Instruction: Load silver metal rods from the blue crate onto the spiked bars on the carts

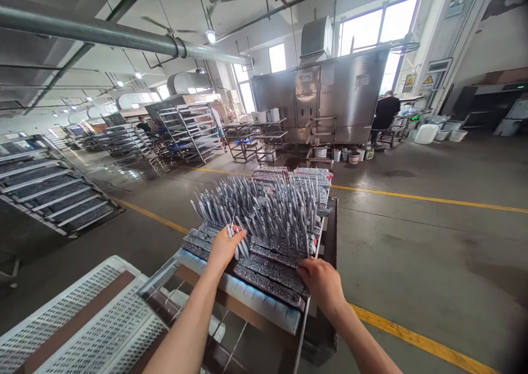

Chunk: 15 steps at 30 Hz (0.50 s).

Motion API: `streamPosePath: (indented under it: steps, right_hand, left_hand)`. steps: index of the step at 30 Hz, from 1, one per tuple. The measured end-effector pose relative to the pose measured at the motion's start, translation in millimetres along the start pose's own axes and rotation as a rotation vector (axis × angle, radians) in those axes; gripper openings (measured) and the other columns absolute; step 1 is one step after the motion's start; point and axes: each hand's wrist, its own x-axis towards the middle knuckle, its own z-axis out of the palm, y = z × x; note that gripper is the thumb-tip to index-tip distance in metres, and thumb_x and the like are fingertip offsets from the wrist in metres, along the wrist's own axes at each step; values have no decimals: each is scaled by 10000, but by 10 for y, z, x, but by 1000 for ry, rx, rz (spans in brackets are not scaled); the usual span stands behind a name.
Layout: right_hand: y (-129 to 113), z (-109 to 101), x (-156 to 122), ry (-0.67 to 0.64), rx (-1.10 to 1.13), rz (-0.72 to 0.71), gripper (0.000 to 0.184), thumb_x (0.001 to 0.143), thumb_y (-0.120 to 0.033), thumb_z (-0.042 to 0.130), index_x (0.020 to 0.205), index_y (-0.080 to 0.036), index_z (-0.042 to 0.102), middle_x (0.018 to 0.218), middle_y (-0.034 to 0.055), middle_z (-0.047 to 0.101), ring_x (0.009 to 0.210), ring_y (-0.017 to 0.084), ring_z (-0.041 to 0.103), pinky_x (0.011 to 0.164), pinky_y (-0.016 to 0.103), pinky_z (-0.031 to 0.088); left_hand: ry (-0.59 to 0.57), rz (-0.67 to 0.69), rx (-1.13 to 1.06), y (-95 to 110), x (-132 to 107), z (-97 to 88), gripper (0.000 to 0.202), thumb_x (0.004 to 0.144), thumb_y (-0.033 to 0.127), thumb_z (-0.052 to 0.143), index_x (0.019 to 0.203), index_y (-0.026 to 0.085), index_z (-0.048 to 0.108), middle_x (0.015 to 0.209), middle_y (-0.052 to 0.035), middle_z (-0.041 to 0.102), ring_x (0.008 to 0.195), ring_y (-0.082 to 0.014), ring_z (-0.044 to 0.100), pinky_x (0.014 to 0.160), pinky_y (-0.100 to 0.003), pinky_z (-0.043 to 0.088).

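Observation:
My left hand (pixel 227 245) is closed round a small bunch of slender silver-coated pieces (pixel 243 247) with thin wire-like tips. It is above the front rows of dark, silver-flecked holder strips (pixel 264 275), which lie side by side on a metal tray. Behind it, many similar silver pieces (pixel 231 198) stand upright in the strips. My right hand (pixel 322 280) is at the tray's right side, by the ends of the strips. Its fingers are curled, and what they hold, if anything, is hidden.
White perforated trays (pixel 103 302) lie at lower left. A tilted-looking shelf rack (pixel 53 187) stands further left. A large steel machine (pixel 317 99) rises behind, with a person in dark clothes (pixel 385 113) beside it. Yellow lines (pixel 412 198) cross the floor.

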Motion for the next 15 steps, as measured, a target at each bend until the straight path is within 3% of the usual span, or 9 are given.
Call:
streamPosePath:
  steps: [3,8,11,15]
  right_hand:
    - [-133,-134,24,-14,-56,-32,229,848,-183,419,738,-212,618,764,34,638,773,170,572,673,246,360]
    - [-543,-300,164,-100,-107,-237,260,757,-28,427,850,-202,595,849,39,633,854,169,563,732,239,384]
    - [-786,-237,292,-187,-221,-290,256,744,-14,431,870,-160,600,891,80,630,847,188,587,697,249,430]
    - [-993,-32,484,-279,-361,-231,259,763,-15,419,900,-111,617,877,144,645,787,224,629,611,280,479]
  left_hand:
    - [-39,8,21,-12,37,-6,239,643,421,581,701,197,523,580,51,509,546,-137,457,563,-248,335]
    - [-91,24,63,35,58,-14,204,655,393,567,684,195,528,567,51,504,540,-138,452,551,-249,325]
    - [-103,29,75,76,52,-44,185,652,372,567,682,191,542,562,43,521,547,-147,469,545,-253,323]
    - [-113,50,64,96,39,-100,164,658,354,564,675,191,570,574,29,559,574,-159,505,563,-258,331]
